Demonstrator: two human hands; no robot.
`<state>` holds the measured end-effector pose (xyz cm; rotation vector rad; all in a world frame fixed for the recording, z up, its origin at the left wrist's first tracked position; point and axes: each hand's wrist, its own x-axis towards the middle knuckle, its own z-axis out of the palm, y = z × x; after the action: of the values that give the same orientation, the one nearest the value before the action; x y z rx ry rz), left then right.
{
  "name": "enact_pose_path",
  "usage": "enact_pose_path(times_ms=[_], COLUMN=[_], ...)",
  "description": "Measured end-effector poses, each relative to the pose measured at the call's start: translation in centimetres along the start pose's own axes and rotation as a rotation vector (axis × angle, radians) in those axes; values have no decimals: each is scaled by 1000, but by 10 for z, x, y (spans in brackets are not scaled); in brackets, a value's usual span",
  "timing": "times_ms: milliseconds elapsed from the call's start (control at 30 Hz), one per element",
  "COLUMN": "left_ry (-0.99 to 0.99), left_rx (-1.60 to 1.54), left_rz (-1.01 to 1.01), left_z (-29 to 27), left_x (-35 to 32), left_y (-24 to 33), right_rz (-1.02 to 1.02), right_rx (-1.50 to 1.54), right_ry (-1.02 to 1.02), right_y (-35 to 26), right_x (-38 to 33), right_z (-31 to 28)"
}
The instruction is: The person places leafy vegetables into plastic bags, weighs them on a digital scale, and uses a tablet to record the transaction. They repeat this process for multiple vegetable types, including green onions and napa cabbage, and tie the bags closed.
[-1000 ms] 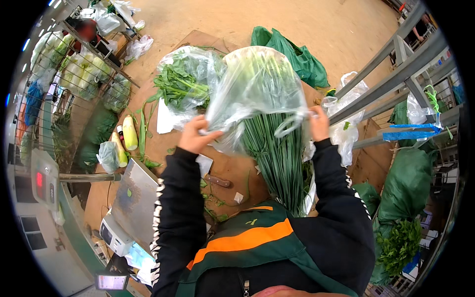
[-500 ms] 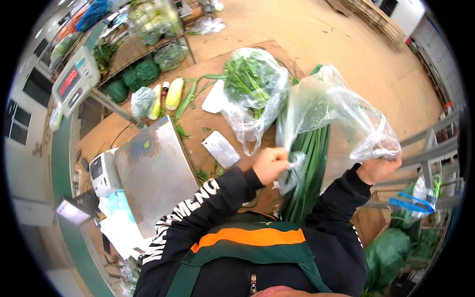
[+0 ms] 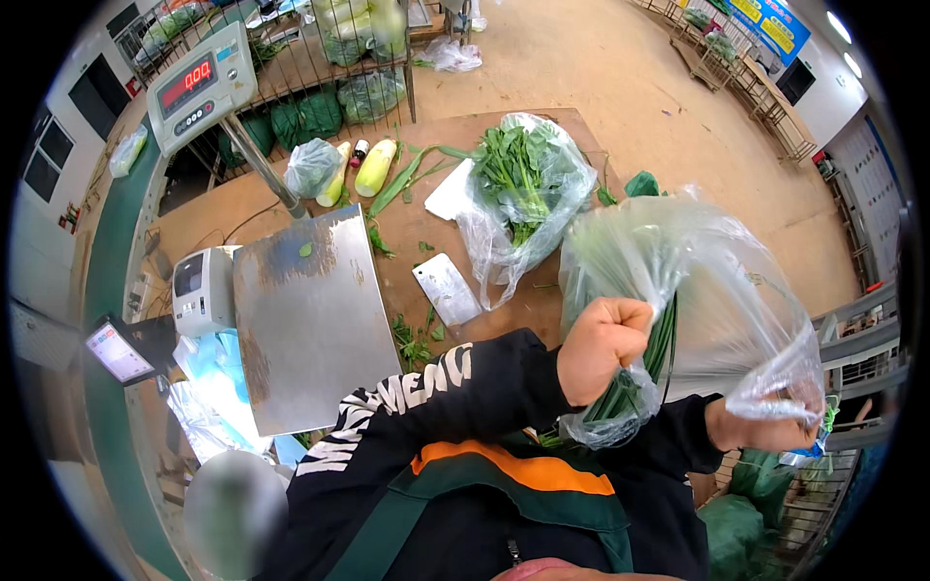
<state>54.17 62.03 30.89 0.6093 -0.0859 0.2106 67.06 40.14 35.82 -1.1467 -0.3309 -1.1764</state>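
Observation:
My left hand (image 3: 608, 351) is closed on the gathered plastic of a clear bag (image 3: 746, 290), pressed against a bunch of long green stalks (image 3: 663, 341). Further right, my right hand (image 3: 765, 421) grips another part of the same bag, which partly covers its fingers. Between the hands the plastic is pulled wide. The stalks lie partly inside it, and a bunched fold of plastic (image 3: 620, 412) wraps them close to my body. Beyond my left hand, a second clear bag (image 3: 557, 208) holds leafy greens (image 3: 513, 174).
A steel scale platform (image 3: 310, 329) with a raised display (image 3: 199, 87) stands left. On the wooden table (image 3: 426, 145) lie a cleaver blade (image 3: 448, 289), pale yellow-green vegetables (image 3: 376, 168) and leaf scraps (image 3: 412, 339). A small printer (image 3: 203, 290) stands beside the platform. Metal rails (image 3: 862, 334) edge the right side.
Relative to the table, my left hand has moved right along the stalks. My right hand is lower and further right, and the bag is spread wider. The whole view has also shifted.

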Motion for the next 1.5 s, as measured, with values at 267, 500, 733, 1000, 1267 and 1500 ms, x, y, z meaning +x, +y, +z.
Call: enact_pose_path(times_ms=[267,500,733,1000,1267,1500], left_ry=[-247,66,437,592,1041,1345], left_rx=[160,250,1491,2000,1495,1885], left_rz=[304,433,-289,223,454,138], left_z=[39,-21,-189,-175,-319,-334], left_x=[-41,-37,-136,-92,8,2], left_y=[69,89,51,-18,87,175], right_rz=[-813,-395,-125,725,-359,-1361], right_rx=[-582,-76,-624,-28,293,-612], right_ry=[-81,-12,-517,-788,-1309,-1485], right_y=[-41,37,182,169,85,220], right_x=[16,-29,-106,-92,-156,-280], right_z=[48,138,149,121,128,246])
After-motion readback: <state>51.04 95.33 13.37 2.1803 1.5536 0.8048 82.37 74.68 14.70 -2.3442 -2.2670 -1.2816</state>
